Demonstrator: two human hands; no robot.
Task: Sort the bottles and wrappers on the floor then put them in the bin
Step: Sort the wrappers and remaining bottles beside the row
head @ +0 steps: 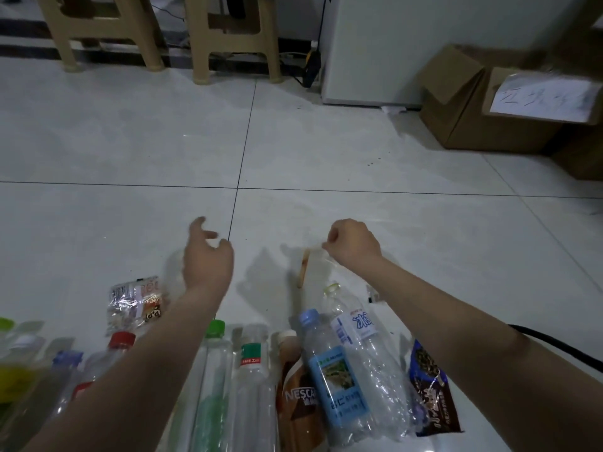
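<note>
Several empty plastic bottles lie in a row along the near floor, among them a blue-capped bottle (pixel 336 370), a green-capped bottle (pixel 212 353), a red-capped bottle (pixel 114 350) and a brown Nescafe bottle (pixel 295 386). A clear printed wrapper (pixel 135 303) lies left of my left arm. A dark wrapper (pixel 432 396) lies at the right. My left hand (pixel 207 256) hovers above the floor with fingers apart and empty. My right hand (pixel 354 241) pinches a thin clear wrapper (pixel 321 265) with a wooden stick (pixel 304 267) in it, just above the floor.
Open cardboard boxes (pixel 489 102) stand at the far right beside a white cabinet (pixel 408 44). Two beige plastic stools (pixel 235 37) stand at the back. A black cable (pixel 561 345) runs along the floor at the right. Bare tiles lie beyond my hands.
</note>
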